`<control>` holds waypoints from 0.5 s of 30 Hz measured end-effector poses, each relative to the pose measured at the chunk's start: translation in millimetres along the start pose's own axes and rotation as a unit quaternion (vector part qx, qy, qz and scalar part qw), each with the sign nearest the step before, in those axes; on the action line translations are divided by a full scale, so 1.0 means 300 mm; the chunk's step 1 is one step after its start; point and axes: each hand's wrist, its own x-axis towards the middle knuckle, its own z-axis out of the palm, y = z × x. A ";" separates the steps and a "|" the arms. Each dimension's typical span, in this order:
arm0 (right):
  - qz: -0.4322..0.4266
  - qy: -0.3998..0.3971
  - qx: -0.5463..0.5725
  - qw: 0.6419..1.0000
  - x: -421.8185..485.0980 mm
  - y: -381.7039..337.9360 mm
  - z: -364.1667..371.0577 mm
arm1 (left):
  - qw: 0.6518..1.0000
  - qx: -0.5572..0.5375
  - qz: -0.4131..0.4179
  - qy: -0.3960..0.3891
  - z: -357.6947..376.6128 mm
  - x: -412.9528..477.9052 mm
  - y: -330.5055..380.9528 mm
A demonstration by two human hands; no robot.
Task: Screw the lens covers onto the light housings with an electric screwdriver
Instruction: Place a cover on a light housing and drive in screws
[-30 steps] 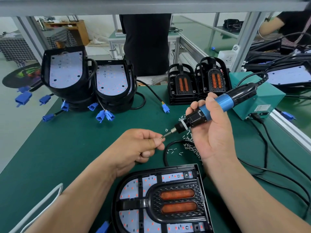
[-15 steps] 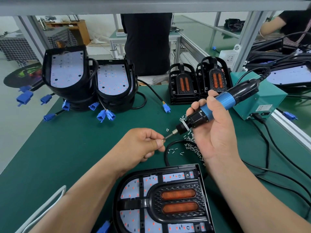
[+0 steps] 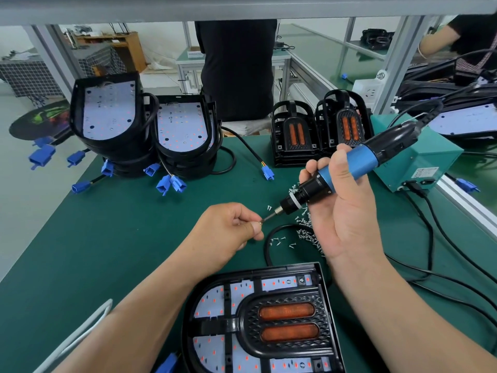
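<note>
Above the housing (image 3: 263,321), left hand (image 3: 228,232) (pinching) meets screwdriver (image 3: 338,176) tip.

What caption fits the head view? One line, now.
Left hand pinches a screw at the electric screwdriver tip, right hand gripping the tool, beyond a light housing.

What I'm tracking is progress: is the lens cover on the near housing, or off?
On. The black lens cover lies flat inside the near housing, covering the middle of the LED board.
</note>
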 end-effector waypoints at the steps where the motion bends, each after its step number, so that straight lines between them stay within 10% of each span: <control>1: 0.002 0.006 0.001 1.000 0.000 0.002 -0.001 | 1.000 0.002 0.000 0.002 0.000 0.000 0.000; 15: 0.015 -0.087 0.020 0.996 0.012 -0.030 -0.025 | 0.995 -0.056 -0.023 -0.081 -0.006 -0.021 0.022</control>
